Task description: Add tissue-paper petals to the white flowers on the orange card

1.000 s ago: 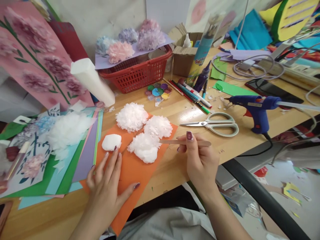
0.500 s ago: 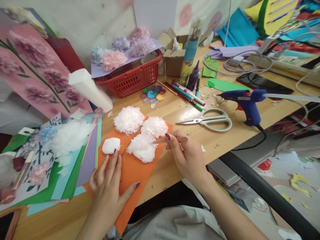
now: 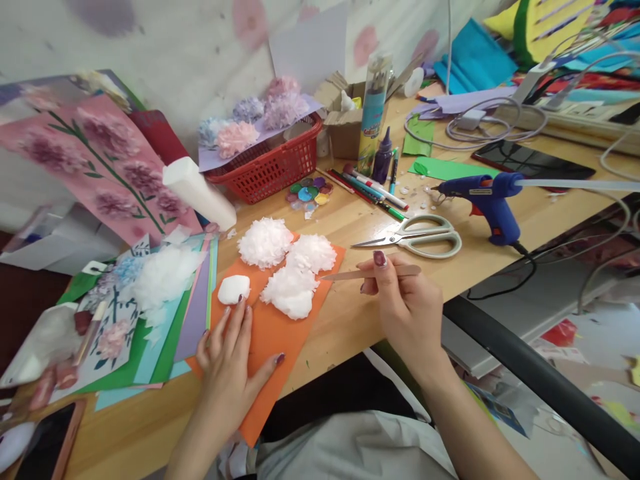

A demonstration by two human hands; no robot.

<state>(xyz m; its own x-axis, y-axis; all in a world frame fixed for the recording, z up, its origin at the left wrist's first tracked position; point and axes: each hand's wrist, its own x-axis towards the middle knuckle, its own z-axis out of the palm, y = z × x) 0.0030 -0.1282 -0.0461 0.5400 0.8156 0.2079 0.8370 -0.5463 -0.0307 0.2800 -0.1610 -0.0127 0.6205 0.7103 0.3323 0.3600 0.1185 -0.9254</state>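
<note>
My left hand [image 3: 234,363] lies flat with fingers spread on a sheet of orange paper [image 3: 260,340]. Its fingertips reach the lower edge of a smooth white pad [image 3: 234,289]. To the right, my right hand [image 3: 407,300] pinches a slim, tapered wooden stick [image 3: 347,274] between thumb and fingers. The stick's narrow tip points left, just beside the fluffy white paper flowers. Of these, one flower [image 3: 265,242] sits at the upper left, another [image 3: 313,253] at the upper right, and a third [image 3: 290,292] in front, partly smooth on its near side.
Grey-handled scissors [image 3: 430,235] and a blue glue gun [image 3: 493,200] lie on the right. Behind stand a red basket [image 3: 270,173] with paper flowers on top, markers [image 3: 375,190] and a purple bottle [image 3: 383,157]. Coloured paper sheets [image 3: 193,327] are stacked at left.
My right hand has drawn back to the right, taking the stick's tip off the front white flower. My left hand stays on the orange paper. The camera view has shifted slightly.
</note>
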